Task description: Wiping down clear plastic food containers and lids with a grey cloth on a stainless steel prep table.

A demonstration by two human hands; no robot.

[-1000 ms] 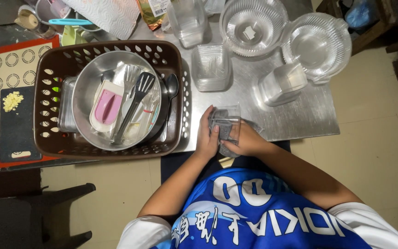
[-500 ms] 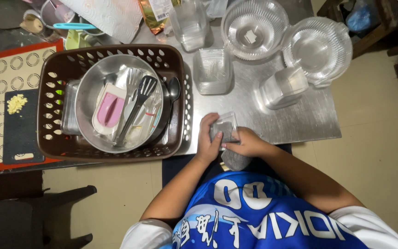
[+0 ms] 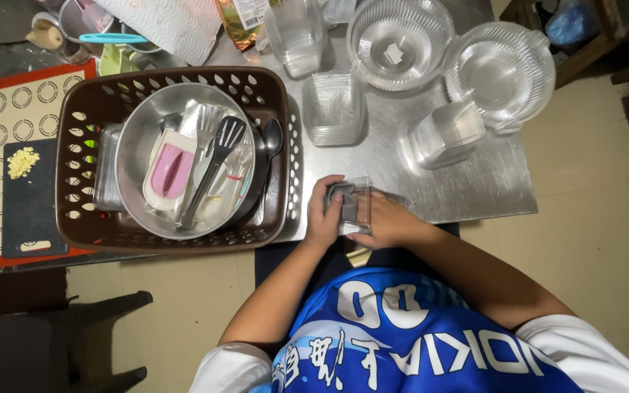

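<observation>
Below, steel table, beige floor

Bare steel table lies open right of the hands, out to the far edge. Left is walled off by the brown basket, packed with a steel bowl and utensils. Ahead, a square tub and an upturned container stand near, with a narrow lane between them; glass bowls crowd behind.

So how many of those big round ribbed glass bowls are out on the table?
2. One ribbed bowl stands at the far edge of the metal table; the second bowl sits just right of it, near the corner. Others may be hidden out of frame.
</observation>
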